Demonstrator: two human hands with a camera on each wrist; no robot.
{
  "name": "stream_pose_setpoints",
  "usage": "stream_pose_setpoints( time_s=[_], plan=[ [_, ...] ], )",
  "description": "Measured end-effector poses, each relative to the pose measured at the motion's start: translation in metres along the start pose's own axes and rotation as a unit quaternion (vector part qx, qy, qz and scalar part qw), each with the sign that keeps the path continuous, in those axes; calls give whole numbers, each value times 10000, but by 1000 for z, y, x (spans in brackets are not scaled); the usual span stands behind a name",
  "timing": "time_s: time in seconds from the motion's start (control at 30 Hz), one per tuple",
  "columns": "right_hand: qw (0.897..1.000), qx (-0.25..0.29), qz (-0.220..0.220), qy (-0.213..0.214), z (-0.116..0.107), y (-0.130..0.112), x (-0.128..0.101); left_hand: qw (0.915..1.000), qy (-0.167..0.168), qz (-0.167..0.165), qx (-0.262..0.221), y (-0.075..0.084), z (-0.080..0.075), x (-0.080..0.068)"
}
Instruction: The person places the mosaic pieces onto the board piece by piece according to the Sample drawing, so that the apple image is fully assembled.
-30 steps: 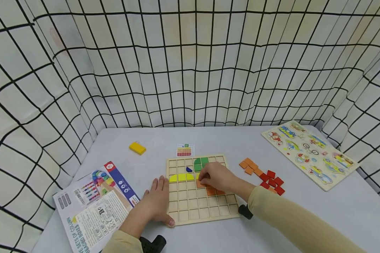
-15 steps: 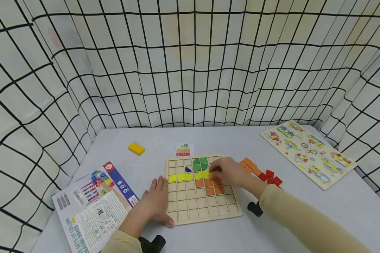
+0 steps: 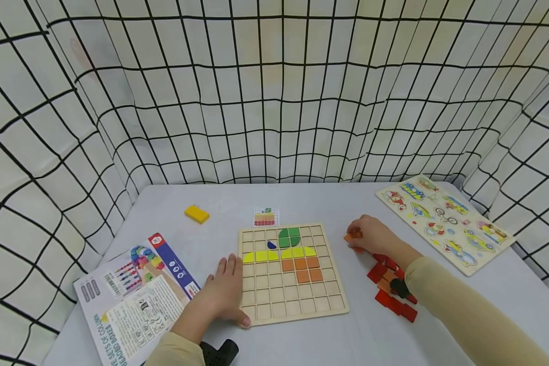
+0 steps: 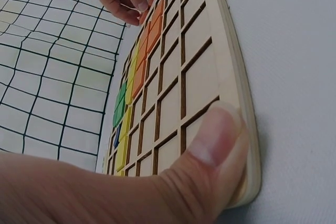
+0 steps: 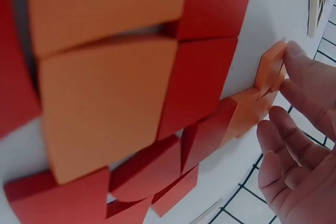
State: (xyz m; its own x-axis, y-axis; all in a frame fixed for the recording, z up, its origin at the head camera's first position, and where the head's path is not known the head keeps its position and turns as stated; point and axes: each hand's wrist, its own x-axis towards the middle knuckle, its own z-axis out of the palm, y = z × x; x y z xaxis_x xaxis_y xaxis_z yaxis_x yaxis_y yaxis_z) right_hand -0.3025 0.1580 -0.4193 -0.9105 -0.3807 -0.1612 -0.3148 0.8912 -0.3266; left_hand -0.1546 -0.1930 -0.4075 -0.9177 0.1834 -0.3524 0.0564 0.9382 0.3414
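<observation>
From my remote seat I see, at the far left of the bench [image 3: 329, 203], a printed leaflet [image 3: 137, 295] lying flat, with a small yellow block [image 3: 197, 214] beyond it. My left hand [image 3: 224, 297] lies flat with straight fingers against the left edge of the wooden grid board [image 3: 293, 305], its thumb [image 4: 220, 145] pressed on the near corner rim; it holds nothing. The board lies in the middle of the bench, with green, blue, yellow and orange tiles set in its upper rows, and a small pattern card [image 3: 267, 217] sits just beyond its far edge. To the right of the board, my right hand [image 3: 370, 236] is at the loose pile of orange and red tiles [image 3: 389, 284], fingertips [image 5: 299, 66] touching an orange tile [image 3: 351, 237] at the pile's far end; I cannot tell whether it is pinched or only touched. At the far right lies a vehicle puzzle board [image 3: 444, 221].
</observation>
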Motion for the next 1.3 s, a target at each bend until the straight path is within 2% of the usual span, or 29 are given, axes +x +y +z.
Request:
stream_pose_setpoints(
  time_s=[0.37, 0.47, 0.57, 0.73, 0.9, 1.03, 1.3],
  plan=[
    [9962, -848, -162, 97, 2, -2, 7, 10000, -21, 1, 21, 1, -1, 0],
    [9963, -857, -102, 15, 2, -3, 8, 10000, -48, -19, 34, 1, 0, 1],
    [9983, -581, -48, -7, 2, -4, 8, 10000, -67, -38, 21, 1, 0, 1],
    [9993, 249, -219, 189, 6, -9, 2, 9999, -101, -62, 30, 1, 1, 2],
    [9935, 634, -775, 543, 12, -35, -3, 9999, -99, -66, 61, 0, 0, 2],
    [9874, 911, -1237, 391, 21, -63, -8, 9999, -92, -58, 48, 0, -1, 1],
    [9752, 1566, -1557, -158, 39, -105, -16, 9999, -95, -81, 22, 2, -1, 1]
  ],
)
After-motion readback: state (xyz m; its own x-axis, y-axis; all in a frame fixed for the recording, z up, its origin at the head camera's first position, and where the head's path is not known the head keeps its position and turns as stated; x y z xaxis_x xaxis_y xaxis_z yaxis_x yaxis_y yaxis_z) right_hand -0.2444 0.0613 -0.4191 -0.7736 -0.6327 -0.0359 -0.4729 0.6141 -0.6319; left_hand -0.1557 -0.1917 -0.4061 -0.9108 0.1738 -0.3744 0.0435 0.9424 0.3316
